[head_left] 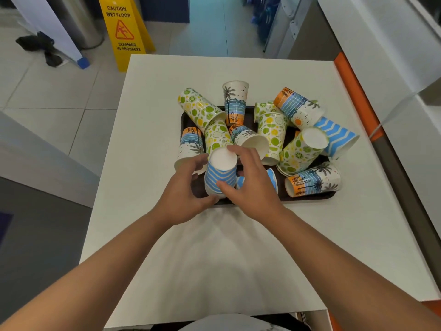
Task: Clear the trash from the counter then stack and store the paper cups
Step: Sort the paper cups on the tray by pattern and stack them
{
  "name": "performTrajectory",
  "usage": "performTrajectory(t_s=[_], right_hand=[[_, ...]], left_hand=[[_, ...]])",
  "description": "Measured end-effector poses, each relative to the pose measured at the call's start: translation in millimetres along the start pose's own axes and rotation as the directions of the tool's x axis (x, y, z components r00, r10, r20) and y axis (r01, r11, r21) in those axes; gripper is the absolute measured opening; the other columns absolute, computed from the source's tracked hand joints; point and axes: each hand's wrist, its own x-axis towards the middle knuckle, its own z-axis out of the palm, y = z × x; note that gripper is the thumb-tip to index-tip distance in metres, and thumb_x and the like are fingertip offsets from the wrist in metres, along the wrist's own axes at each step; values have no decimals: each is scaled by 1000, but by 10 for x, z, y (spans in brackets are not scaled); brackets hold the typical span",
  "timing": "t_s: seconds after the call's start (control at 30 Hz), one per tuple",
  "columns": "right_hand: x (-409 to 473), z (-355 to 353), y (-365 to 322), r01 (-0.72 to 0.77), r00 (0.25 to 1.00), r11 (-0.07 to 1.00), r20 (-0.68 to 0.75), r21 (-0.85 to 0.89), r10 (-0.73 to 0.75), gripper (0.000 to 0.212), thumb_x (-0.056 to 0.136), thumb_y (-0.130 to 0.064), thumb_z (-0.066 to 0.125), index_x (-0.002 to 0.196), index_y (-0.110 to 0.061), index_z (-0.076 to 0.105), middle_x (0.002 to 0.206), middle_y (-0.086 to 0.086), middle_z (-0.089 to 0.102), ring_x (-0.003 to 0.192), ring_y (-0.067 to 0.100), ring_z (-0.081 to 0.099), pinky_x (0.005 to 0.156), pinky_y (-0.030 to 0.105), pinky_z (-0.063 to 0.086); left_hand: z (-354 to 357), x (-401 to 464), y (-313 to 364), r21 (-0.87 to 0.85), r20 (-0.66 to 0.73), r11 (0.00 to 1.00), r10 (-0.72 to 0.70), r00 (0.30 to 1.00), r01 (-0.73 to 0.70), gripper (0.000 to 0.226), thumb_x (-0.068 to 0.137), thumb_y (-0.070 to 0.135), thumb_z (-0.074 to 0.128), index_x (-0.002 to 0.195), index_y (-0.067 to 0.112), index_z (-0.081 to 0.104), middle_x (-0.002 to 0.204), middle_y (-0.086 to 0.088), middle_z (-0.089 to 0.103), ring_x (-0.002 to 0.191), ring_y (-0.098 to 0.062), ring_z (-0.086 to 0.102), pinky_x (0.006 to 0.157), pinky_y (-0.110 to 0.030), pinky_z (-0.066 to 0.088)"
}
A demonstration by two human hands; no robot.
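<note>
Several patterned paper cups lie jumbled on a dark tray (310, 196) in the middle of the white counter (238, 247). An upside-down blue zigzag cup (220, 174) stands at the tray's near left, looking like two nested cups. My left hand (185, 199) wraps its left side and base. My right hand (250, 185) holds its right side, fingers reaching over the white bottom. Another blue cup (272, 179) lies mostly hidden behind my right hand. Lime-print cups (296, 151), palm-and-sunset cups (312, 180) and one upright palm cup (235, 101) fill the tray.
A yellow wet-floor sign (124, 32) stands on the tiled floor beyond the counter's far left corner. An orange strip (353, 91) and a second white counter (393, 44) run along the right. Grey cabinets (35, 187) sit at the left.
</note>
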Motion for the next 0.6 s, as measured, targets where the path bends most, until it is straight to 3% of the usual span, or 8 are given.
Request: performTrajectory(t_s=[0.07,0.17,0.23,0.3,0.37,0.47,0.6], right_hand=[[-30,-17,32,-6,998,1000,67,-13,6,70,77,-16,73,138,-19,40,132,-2,45,116,0,43,93,8,36],[-78,-106,84,-76,987,997,142,11,73,76,78,-20,70,143,-27,30,139,-9,45,124,2,44,98,15,36],[-89,-196,138,-124,987,992,102,-36,127,70,79,-17,66,141,-27,33,137,-10,48,123,4,46,94,18,36],[-71,-290,213,-125,990,980,51,-157,135,60,79,-12,62,136,-23,42,133,-7,49,121,10,46,93,24,38],[-40,-368,301,-83,986,940,111,-332,126,57,79,-15,63,134,-19,46,130,-1,49,121,18,44,94,32,40],[-15,-411,433,0,956,820,242,-572,168,63,79,-22,66,138,-19,43,134,2,47,128,23,38,100,37,33],[-26,-376,550,40,931,708,284,-705,230,68,85,-25,63,146,-22,34,144,0,39,136,23,29,106,37,26]], left_hand=[[-6,12,12,18,-6,1000,12,1000,-12,89,68,19,86,143,20,38,138,8,48,125,5,45,103,-19,39],[15,38,30,27,-28,999,17,999,-16,92,65,36,85,143,21,39,139,9,48,127,-2,45,102,-18,38],[47,54,63,37,-29,999,35,999,-34,88,65,36,84,141,22,41,135,12,50,123,0,47,100,-15,39],[82,73,79,42,-42,998,55,998,-53,81,69,27,85,138,20,45,129,14,53,119,1,49,99,-16,42],[108,87,70,45,-70,998,48,996,-45,73,73,21,83,136,19,47,126,14,54,117,-1,52,98,-16,43],[130,92,50,27,-93,999,32,995,-29,68,75,18,82,134,19,48,127,11,57,116,-6,56,99,-23,47],[136,105,56,24,-89,1000,19,996,-16,69,74,18,82,134,18,49,127,8,58,115,-7,57,99,-32,50]])
